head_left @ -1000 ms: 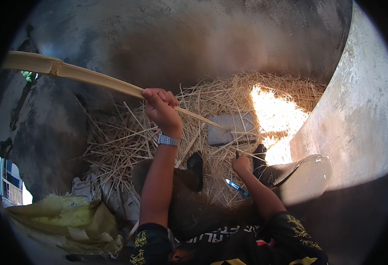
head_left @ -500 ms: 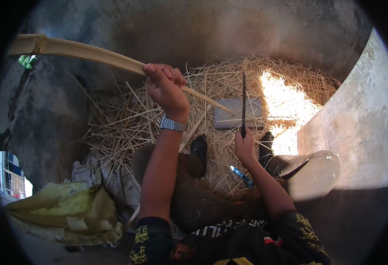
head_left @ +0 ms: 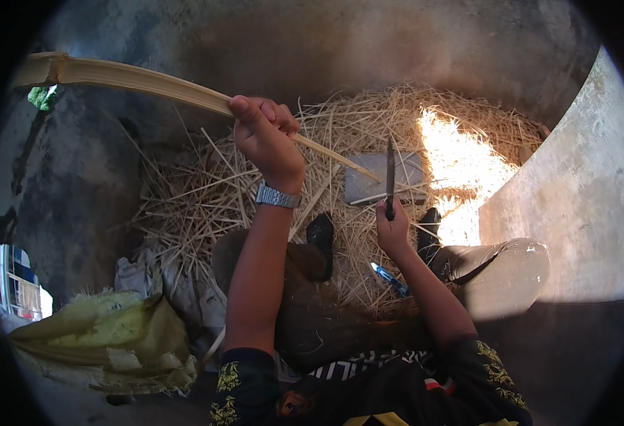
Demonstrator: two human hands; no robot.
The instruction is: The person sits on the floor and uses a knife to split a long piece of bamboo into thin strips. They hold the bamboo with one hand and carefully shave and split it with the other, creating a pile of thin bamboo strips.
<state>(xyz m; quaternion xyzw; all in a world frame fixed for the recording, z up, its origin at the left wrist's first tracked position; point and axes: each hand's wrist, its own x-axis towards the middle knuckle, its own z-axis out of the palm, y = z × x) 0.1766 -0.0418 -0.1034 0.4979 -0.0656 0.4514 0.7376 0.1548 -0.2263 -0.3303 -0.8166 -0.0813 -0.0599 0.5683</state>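
My left hand [head_left: 268,135] is closed round a long split bamboo strip [head_left: 141,79]. The strip runs in from the far left, where a node shows, and its thin end slants down over a grey block [head_left: 365,186]. My right hand [head_left: 393,226] grips the dark handle of a knife [head_left: 390,170], its narrow blade pointing away from me, beside the strip's thin end and in front of the block.
Pale shavings and strips [head_left: 205,206] heap around the block and my feet. A blue tool or pen-like thing [head_left: 390,279] lies between my legs. At the lower left is a frayed yellow-green cloth [head_left: 113,341]. Concrete walls [head_left: 575,192] stand behind and to the right.
The knife has turned in my right hand: more of the blade's flat shows, and its tip sits lower. My left hand and the bamboo strip have barely moved.
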